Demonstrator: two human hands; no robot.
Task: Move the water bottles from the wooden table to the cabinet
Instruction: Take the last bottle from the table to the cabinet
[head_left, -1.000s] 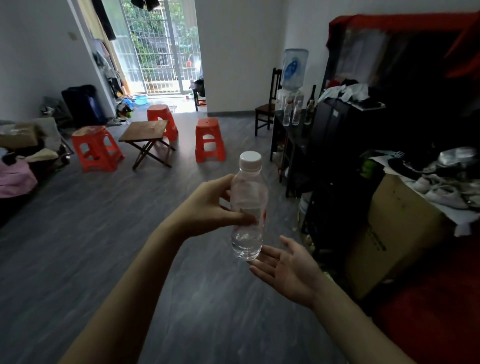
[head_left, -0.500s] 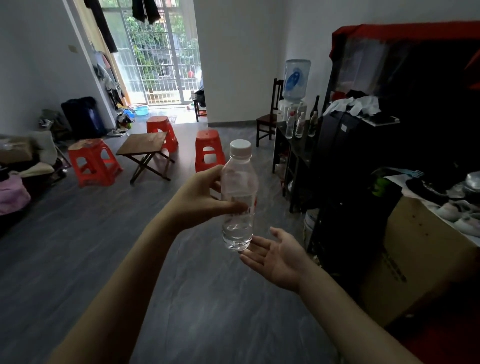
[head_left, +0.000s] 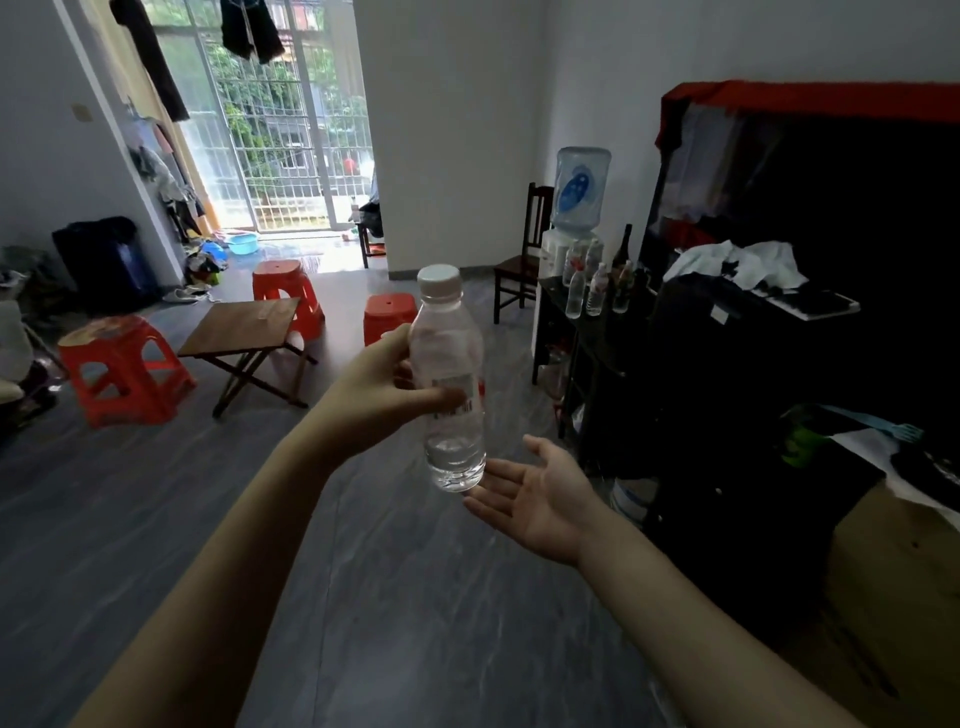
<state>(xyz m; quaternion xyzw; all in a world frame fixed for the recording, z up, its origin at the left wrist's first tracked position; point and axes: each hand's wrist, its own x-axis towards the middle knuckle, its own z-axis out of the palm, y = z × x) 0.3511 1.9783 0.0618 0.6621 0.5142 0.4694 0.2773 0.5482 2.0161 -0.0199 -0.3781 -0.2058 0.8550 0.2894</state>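
Left hand (head_left: 384, 395) fingers (head_left: 447, 400) wrapped round clear water bottle (head_left: 451, 384), partly hiding it, right hand (head_left: 540, 499) flat open just under, bare brown bench (head_left: 241, 327) far behind, bottles on dark cabinet (head_left: 587, 338), grey floor (head_left: 415, 597)

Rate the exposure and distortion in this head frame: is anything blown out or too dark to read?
Head view: the balcony doorway is bright and nearly washed out; the dark cabinet and shelving on the right sink into near-black, detail lost. Wide-angle bending curves the walls and stretches the forearms. The water bottle in the left hand reads clearly; the open right hand too.
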